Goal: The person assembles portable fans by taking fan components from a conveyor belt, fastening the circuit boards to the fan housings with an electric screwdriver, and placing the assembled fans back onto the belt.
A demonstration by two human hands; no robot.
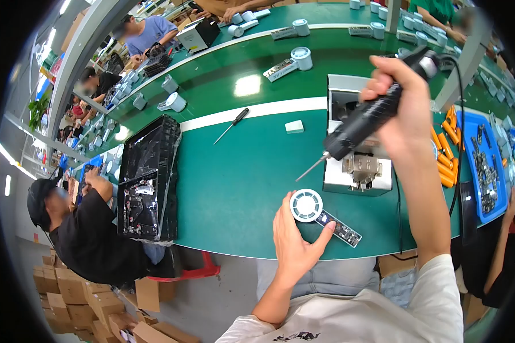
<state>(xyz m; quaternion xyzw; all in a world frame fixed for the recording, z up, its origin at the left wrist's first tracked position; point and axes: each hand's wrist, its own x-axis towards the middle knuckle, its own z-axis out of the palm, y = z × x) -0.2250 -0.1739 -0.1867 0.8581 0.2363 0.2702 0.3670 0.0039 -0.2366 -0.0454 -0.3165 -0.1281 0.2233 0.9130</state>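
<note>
My left hand (296, 239) grips a small handheld fan (306, 205) at the front of the bench. The fan has a round white grille, and its handle is uncovered, with a circuit board (342, 231) showing. My thumb lies on the handle beside the board. Raised on the right, my right hand (405, 97) is wrapped around a black electric screwdriver (353, 132). Its thin bit points down and left, above the fan and apart from it. Behind the fan stands a white machine with a metal mechanism (362, 170), partly hidden by the screwdriver and my arm.
A black divided tray (149, 194) with small parts lies left. A hand screwdriver (232, 126) and a white block (294, 126) lie mid-bench. Orange battery cells (445, 166) and a blue tray (479, 214) of parts are right. Fans sit on the green line behind; co-workers sit nearby.
</note>
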